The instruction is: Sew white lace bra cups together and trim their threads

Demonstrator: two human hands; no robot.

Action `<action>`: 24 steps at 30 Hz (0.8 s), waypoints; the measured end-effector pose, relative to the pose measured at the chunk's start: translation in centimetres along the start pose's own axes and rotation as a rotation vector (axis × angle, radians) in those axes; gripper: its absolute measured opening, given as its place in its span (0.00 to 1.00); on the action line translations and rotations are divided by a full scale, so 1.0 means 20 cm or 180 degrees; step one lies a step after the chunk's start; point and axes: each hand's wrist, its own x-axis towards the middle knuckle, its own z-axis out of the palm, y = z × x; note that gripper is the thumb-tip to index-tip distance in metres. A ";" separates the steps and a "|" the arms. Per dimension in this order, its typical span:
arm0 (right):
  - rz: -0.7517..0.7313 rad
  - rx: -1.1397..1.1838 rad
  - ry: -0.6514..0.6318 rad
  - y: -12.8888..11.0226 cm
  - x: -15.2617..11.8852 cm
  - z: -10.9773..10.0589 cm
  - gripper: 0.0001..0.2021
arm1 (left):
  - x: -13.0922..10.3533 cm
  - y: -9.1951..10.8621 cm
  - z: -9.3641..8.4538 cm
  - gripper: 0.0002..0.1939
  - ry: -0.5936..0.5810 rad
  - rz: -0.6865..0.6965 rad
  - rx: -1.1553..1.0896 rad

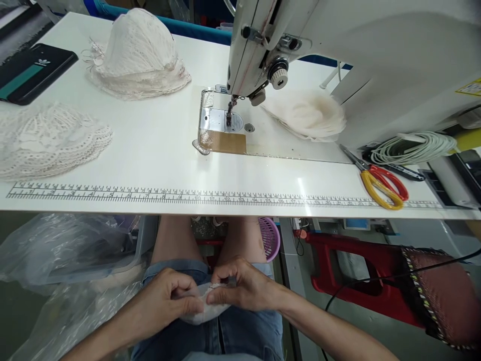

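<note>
Over my lap, below the table edge, I hold a small piece of thin white fabric (205, 313) with both hands. My left hand (171, 298) pinches its left side between thumb and fingers. My right hand (240, 286) pinches its upper right edge, where a white lacy trim shows. Parts of the fabric are hidden behind my fingers. Ahead on the table stands a white sewing machine (255, 50), its presser foot (229, 118) over the metal needle plate. A stack of cream fabric pieces (308, 115) lies under the machine's arm.
Stacked white lace pieces (141, 55) and a flatter lace pile (52, 143) lie at left, near a black phone (35, 72). Scissors (381, 185) and a coiled pale cord (413, 148) are at right. Below are a plastic-covered bin (146, 238), a purple basket (269, 238) and a red stool (356, 281).
</note>
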 end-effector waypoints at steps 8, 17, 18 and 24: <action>-0.0296 -0.0707 0.0103 -0.02 0.00 0.00 0.17 | 0.01 0.08 0.02 0.09 0.0020 -0.0017 -0.0215; -0.0086 -0.0677 0.0274 -0.02 -0.04 -0.02 0.19 | 0.05 0.04 0.04 0.21 0.0021 0.0008 -0.0392; -0.0078 -0.0570 0.0254 -0.02 -0.05 -0.02 0.19 | 0.05 0.04 0.04 0.22 0.0004 0.0004 -0.0431; -0.0190 -0.0428 0.0254 0.00 -0.06 -0.02 0.17 | 0.06 0.05 0.04 0.21 -0.0049 -0.0061 -0.0590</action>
